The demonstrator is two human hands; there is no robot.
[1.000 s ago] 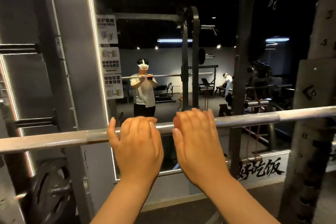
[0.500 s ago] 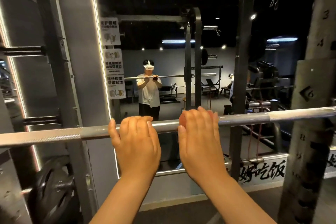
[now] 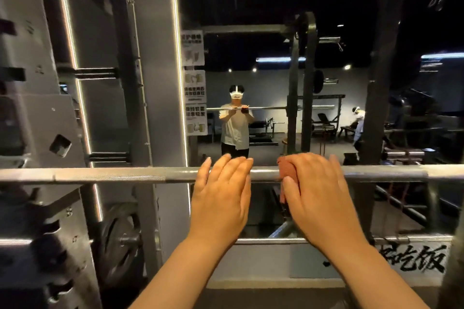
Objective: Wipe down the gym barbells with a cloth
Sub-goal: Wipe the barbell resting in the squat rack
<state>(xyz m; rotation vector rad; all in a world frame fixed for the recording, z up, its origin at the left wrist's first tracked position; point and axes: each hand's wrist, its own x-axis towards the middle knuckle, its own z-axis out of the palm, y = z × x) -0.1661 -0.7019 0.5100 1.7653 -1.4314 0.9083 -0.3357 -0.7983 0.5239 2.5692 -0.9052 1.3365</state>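
Note:
A steel barbell (image 3: 125, 175) runs level across the view, racked at chest height in front of a mirror. My left hand (image 3: 221, 198) lies over the bar near its middle, fingers laid straight across the top and thumb alongside. Just to the right, my right hand (image 3: 321, 195) covers a reddish-brown cloth (image 3: 287, 169) wrapped on the bar, with the thumb tucked round the cloth below the bar. Most of the cloth is hidden under that hand; one fold hangs down beside the thumb.
Grey rack uprights (image 3: 37, 133) with pegs stand at the left, and a weight plate (image 3: 120, 238) hangs low behind the bar. The mirror (image 3: 251, 83) ahead reflects me, another rack and a second person (image 3: 359, 123) at the back right.
My right hand has slid right along the bar, opening a gap between the hands, and the cloth's edge now shows. The view has swung left and the bar looks level.

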